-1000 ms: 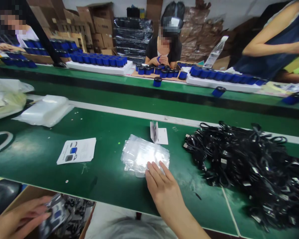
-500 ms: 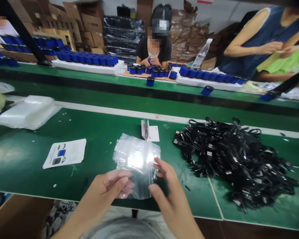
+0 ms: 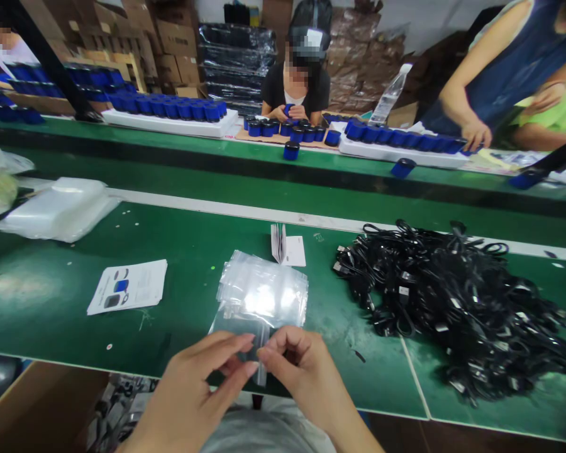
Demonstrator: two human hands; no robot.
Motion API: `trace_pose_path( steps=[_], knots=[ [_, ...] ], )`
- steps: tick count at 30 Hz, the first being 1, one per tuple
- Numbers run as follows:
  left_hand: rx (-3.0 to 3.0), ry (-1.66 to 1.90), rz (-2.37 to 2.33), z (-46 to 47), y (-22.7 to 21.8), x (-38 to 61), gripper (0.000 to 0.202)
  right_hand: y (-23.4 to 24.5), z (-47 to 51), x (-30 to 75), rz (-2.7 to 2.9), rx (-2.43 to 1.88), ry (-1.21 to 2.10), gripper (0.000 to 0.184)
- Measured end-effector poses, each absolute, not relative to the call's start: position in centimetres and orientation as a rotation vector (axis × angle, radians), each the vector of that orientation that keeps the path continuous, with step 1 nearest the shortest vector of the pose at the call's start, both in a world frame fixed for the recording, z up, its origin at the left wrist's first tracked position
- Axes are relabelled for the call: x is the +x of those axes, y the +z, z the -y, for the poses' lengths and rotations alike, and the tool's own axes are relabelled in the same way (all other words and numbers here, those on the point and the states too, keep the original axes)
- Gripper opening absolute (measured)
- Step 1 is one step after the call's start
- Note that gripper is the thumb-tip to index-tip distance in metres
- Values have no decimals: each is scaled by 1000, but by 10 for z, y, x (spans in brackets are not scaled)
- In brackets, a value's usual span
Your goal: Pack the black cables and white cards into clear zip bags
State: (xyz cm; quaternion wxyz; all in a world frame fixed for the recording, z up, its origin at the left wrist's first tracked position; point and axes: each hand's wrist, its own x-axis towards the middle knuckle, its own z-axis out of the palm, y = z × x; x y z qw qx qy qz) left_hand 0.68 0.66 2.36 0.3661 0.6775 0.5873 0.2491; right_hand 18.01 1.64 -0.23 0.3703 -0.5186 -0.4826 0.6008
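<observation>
1. Clear plastic bag [image 3: 261, 375] is at the near side of a green tabletop [image 3: 188, 245], between a worker's two hands, just below a fanned stack of similar bags [image 3: 268, 292].
2. Right hand [image 3: 302, 363] keeps a narrow grip, thumb and fingertips pinched on the bag.
3. Left hand [image 3: 191, 380] has thumb and forefinger slightly parted at the bag; whether that grip holds the film, one cannot tell.
4. Beyond the stack stands a small white booklet [image 3: 278, 243]; printed cards [image 3: 144, 283] lie to the left, and black cables [image 3: 443, 302] are heaped on the right.
5. Opposite, a co-worker in a cap [image 3: 317, 41] sits behind blue cylinders [image 3: 255, 128].
</observation>
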Motion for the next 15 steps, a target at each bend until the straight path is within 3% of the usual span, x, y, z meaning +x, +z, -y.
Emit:
trace_pose_path(
  steps=[9,15],
  knots=[
    [1548,471,-1393,-10,23,10,29,3,-18,172,1093,-1124,1812,41],
    [1590,420,-1354,-9,25,9,33,4,-18,172,1134,-1118,1778,32]
  ],
)
